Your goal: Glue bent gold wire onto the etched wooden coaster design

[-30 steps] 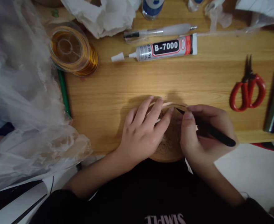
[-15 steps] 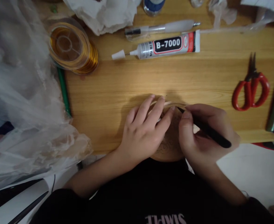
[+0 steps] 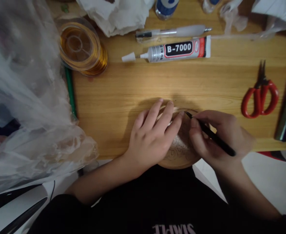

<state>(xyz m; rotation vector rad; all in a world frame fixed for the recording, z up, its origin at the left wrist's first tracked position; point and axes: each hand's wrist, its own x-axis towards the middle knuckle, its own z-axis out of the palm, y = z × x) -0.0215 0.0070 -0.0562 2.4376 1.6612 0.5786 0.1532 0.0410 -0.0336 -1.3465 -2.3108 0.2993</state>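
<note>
Right now a round wooden board (image 3: 183, 149) sits just in front of me, at the near edge of the table (image 3: 133, 87) and poking a little past it, with curling lines drawn on its face. My left hand (image 3: 152, 136) lies over its left part, fingers slightly spread and tips by the far rim; my thumb is out of sight, so I cannot tell whether it pinches anything underneath. My right hand (image 3: 227, 131) holds a slim black tool (image 3: 211, 134) between thumb and fingers, its point close to my left index fingertip. I judge the board to be light and stiff, apt to turn or tip on that overhanging edge, so the best hold is a flat palm or a grip by the rim. I expect the tool to be light, rigid and perhaps smooth, easiest to steer from low down near its point. What gets in the way is mostly my own left hand, which hides much of the board. Beyond lie a glue tube (image 3: 179, 51), a white cap (image 3: 128, 57) at its nozzle, and a clear pen (image 3: 175, 32). A wire spool (image 3: 80, 44) and crumpled plastic (image 3: 33, 97) crowd my left; red-handled snips (image 3: 257, 97) lie to the right, well apart.
</note>
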